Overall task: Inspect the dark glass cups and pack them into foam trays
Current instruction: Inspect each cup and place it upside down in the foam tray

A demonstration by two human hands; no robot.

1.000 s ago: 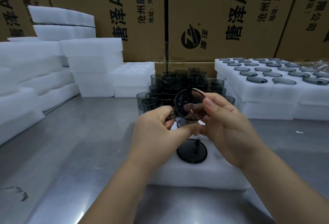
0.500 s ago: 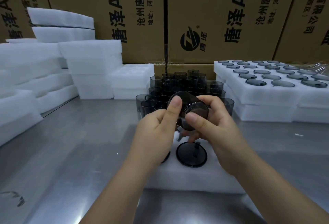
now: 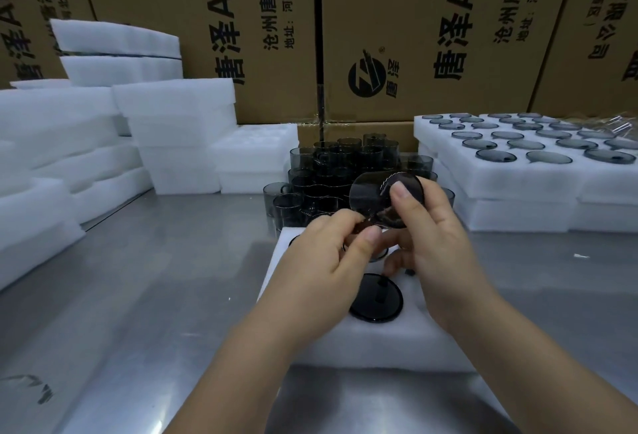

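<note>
The dark glass cup (image 3: 371, 192) lies tipped in the air just above the foam tray (image 3: 379, 340), pinched by the left hand (image 3: 324, 261) and gripped by the right hand (image 3: 435, 254), so it is best turned slowly, over the soft foam.

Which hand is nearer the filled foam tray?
Right. Both grip the cup; the right hand is just left of the filled tray, the left hand farther left.
</note>
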